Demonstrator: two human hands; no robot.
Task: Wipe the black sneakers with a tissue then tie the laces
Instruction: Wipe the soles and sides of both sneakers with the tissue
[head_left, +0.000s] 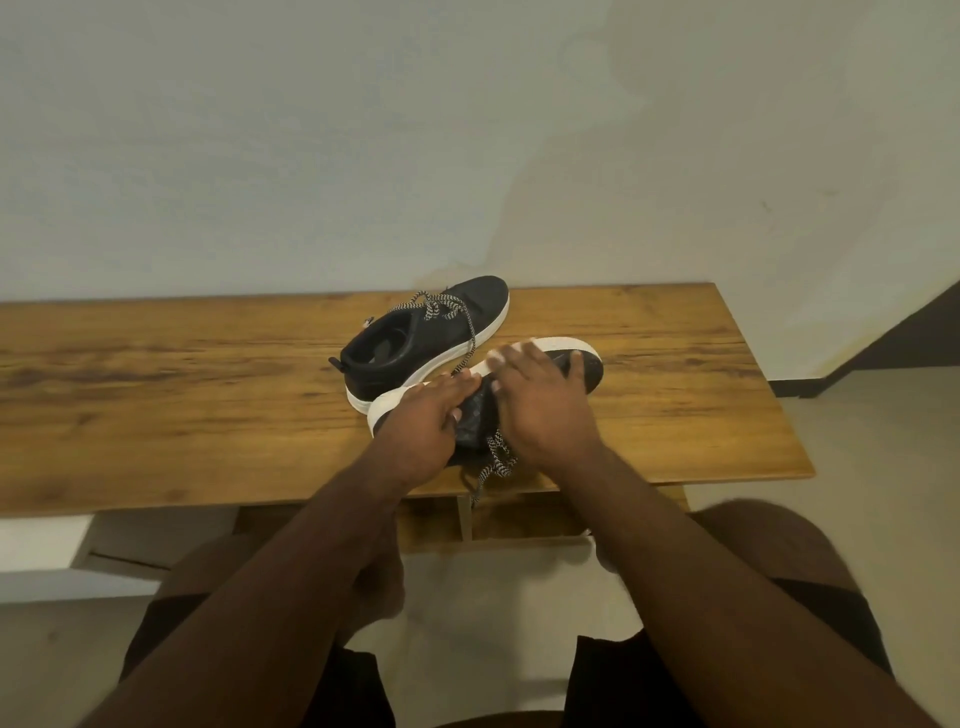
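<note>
Two black sneakers with white soles sit on a wooden table (208, 395) against a pale wall (311, 130); the far sneaker (415, 343) stands upright, its black-and-white laces (441, 309) loose across its top and trailing towards the near one; the near sneaker (587, 366) lies tipped on its side at the table's front edge, white sole facing away from the person; the left hand (421, 431) grips its heel end, fingers curled around the black upper; the right hand (545, 400) lies flat over the sole and upper, fingers spread, a scrap of white tissue (494, 357) showing at the fingertips; the near sneaker's laces (496, 460) dangle over the table edge.
</note>
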